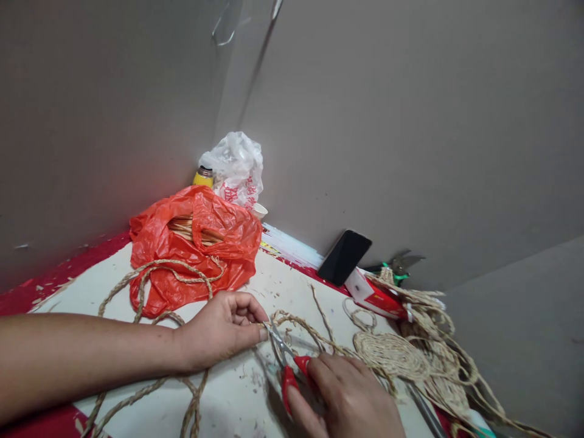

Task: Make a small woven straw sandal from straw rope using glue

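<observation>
Snipping at close range: my right hand [351, 395] sits nearest the camera, fingers threaded through the red handles of the scissors [287, 359], its grip pressed around them, blades pointing away and slightly parted at the tip. Just beyond, my left hand [223, 328] lies palm down on the white surface [237, 401], forearm stretched in from the left, thumb and forefinger pinching the end of a braided straw rope [298, 322] right at the blade tips. I judge the rope light, dry and limp yet coarse enough not to slip; it should be held close to the cut, where the braid will otherwise fray. More of it loops under my left wrist and past an orange plastic bag [191, 243]. To the right lies a coiled straw mat [392, 356], stiffer for being wound flat. Farther back a black phone [344, 255] leans on the wall, pruning shears [401, 264] beside it, and a white bag [237, 167] fills the corner.
</observation>
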Motion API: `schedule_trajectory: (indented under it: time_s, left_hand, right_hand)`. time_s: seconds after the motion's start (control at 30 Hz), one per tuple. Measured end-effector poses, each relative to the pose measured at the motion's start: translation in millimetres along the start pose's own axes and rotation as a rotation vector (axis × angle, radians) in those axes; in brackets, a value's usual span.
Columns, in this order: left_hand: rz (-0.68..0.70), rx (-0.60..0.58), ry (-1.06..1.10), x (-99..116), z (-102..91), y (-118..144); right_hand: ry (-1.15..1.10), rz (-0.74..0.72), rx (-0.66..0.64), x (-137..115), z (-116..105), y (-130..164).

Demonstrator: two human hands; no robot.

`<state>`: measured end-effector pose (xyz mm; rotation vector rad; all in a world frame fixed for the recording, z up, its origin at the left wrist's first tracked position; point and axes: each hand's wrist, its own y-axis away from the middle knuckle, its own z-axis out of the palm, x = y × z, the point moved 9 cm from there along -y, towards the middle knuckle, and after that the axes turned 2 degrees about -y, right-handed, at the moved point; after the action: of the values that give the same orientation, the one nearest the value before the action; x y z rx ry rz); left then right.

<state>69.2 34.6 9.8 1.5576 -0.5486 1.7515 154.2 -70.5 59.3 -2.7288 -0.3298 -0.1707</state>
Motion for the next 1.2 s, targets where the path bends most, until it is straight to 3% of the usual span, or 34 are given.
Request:
schedule_trajectory:
  time_s: [0.33, 0.63, 1.2]
  left_hand:
    - [-0.020, 0.007, 0.027, -1.8, -1.1, -1.4]
    - [-0.053, 0.000, 0.078, -8.0, -2.8, -3.4]
    - [0.026, -0.054, -0.035, -2.9, 1.4, -0.1]
  right_hand:
    - [-0.118, 0.071, -0.076, 5.9, 5.3, 6.5]
    - [-0.125, 0.071, -0.056, 6.1, -0.6, 1.5]
    - [-0.198, 0.200, -0.238, 14.1, 10.5, 5.8]
